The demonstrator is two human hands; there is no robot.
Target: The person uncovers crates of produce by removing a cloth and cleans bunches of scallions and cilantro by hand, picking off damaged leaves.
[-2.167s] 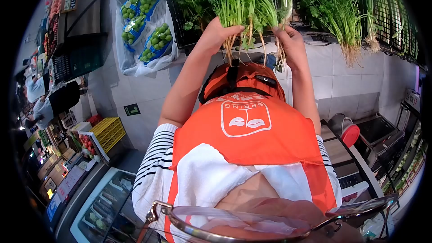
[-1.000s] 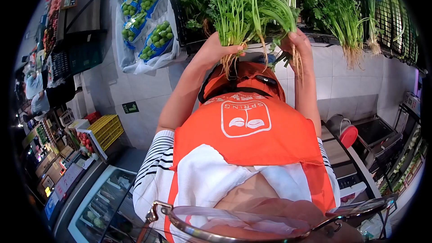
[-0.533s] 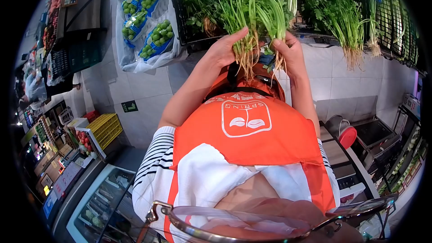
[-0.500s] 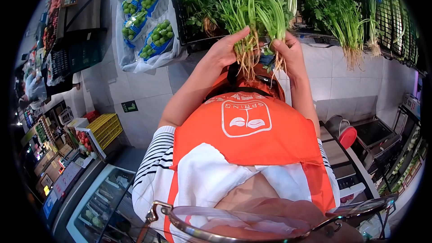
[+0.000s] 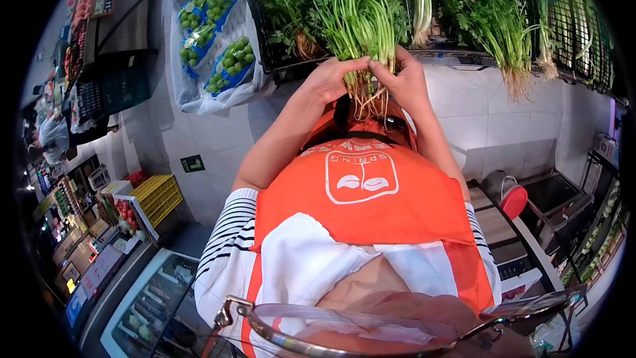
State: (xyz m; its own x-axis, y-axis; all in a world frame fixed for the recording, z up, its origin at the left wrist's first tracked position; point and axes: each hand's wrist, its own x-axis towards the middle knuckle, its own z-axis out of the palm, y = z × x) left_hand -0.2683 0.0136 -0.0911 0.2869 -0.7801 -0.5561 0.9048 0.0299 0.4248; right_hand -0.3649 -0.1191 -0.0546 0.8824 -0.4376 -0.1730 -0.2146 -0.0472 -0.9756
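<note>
A bunch of long-stemmed leafy greens [image 5: 363, 26], which looks like coriander with its roots on, is gathered between my hands at the front edge of a black crate. My left hand [image 5: 329, 78] closes round its left side near the stem bases. My right hand [image 5: 404, 81] grips the same bunch from the right, and the two thumbs nearly meet in front. Pale brown roots [image 5: 366, 96] hang below my fingers, over the orange apron [image 5: 358, 225]. The leaves lie over more greens [image 5: 278, 6] in the crate.
Left of the crate, packs of round green fruit [image 5: 232, 59] sit in a white-lined box. Rooted greens [image 5: 490, 33] and white-stemmed stalks [image 5: 421, 6] lie to the right. A yellow crate [image 5: 157, 195] stands lower left, a glass-topped case [image 5: 149, 301] below it, and a red round object [image 5: 514, 202] lower right.
My right hand has moved left, bringing its part of the greens against the part in my left hand. The two separate portions now form one bunch.
</note>
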